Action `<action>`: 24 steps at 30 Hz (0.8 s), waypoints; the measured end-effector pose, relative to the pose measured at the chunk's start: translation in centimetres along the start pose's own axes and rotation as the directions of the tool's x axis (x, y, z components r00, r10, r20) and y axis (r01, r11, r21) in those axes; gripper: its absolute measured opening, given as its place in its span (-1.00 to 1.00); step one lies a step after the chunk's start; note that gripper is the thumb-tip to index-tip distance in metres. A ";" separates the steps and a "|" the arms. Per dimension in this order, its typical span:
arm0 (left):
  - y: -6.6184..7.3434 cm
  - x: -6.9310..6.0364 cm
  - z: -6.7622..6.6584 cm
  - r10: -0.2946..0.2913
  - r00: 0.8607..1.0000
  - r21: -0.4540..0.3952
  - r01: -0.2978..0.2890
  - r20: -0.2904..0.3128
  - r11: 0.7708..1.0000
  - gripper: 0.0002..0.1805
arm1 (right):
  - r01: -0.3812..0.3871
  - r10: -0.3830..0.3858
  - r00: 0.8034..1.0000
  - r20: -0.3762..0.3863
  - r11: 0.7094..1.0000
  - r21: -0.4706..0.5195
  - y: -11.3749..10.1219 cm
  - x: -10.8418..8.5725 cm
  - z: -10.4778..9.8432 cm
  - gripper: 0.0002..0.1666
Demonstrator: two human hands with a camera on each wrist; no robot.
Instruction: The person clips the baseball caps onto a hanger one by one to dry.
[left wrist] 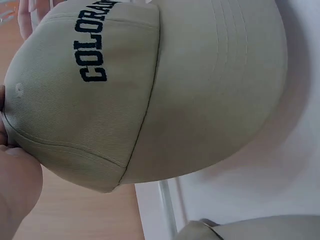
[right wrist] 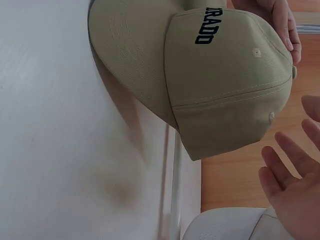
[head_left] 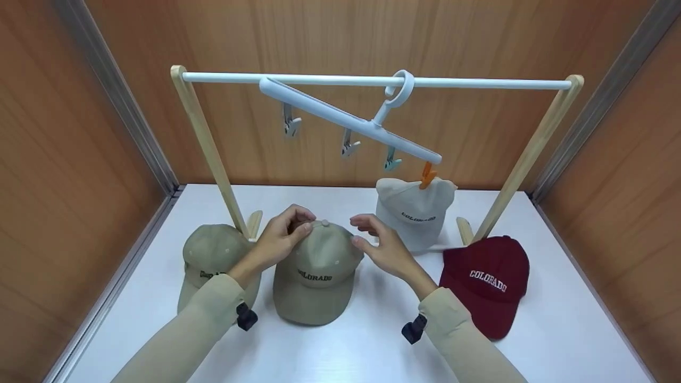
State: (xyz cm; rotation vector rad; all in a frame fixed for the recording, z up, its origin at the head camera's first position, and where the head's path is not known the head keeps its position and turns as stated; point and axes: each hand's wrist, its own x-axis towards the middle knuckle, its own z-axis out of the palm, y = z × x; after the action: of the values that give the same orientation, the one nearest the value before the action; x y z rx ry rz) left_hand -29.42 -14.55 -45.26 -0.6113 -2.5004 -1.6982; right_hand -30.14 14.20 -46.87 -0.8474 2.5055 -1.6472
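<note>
Khaki cap (head_left: 318,290), dark-lettered, points its brim (head_left: 313,308) to six o'clock, long axis twelve-to-six; left hand (head_left: 282,234) grips its crown (head_left: 327,247), right hand (head_left: 385,249), loosely spread, holds nothing.

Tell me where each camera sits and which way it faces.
Head: worn on the head, facing forward and down at the table, rack and middle khaki cap; left hand, right hand and sleeves show.
Left wrist: worn there, facing the cap from the left; left hand lower left, right hand top left.
Right wrist: worn there, facing the cap from the right; right hand lower right, left hand upper right.
Both wrist views share the cap's lettering.
</note>
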 end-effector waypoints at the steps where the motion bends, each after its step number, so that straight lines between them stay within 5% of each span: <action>1: 0.2 0.0 0.1 0.000 1.000 -0.006 0.000 0.008 1.000 -0.79 | 0.003 -0.003 1.000 0.004 1.000 -0.002 -0.1 0.0 0.0 -0.47; 13: 2.0 0.4 1.5 0.070 0.997 -0.021 -0.069 0.044 0.997 -0.78 | 0.036 -0.036 0.999 -0.007 0.998 0.045 -0.4 0.0 0.2 -0.51; 24: 2.6 0.5 2.0 0.124 0.992 -0.020 -0.124 0.009 0.992 -0.78 | 0.074 -0.072 0.995 -0.070 0.997 0.015 -0.9 -0.1 -0.6 -0.59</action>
State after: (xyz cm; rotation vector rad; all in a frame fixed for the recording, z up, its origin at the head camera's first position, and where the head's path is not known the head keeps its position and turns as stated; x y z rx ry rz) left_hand -28.57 -11.78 -43.62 -0.7616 -2.3999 -1.6818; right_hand -29.89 14.46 -45.89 -0.9064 2.5303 -1.7469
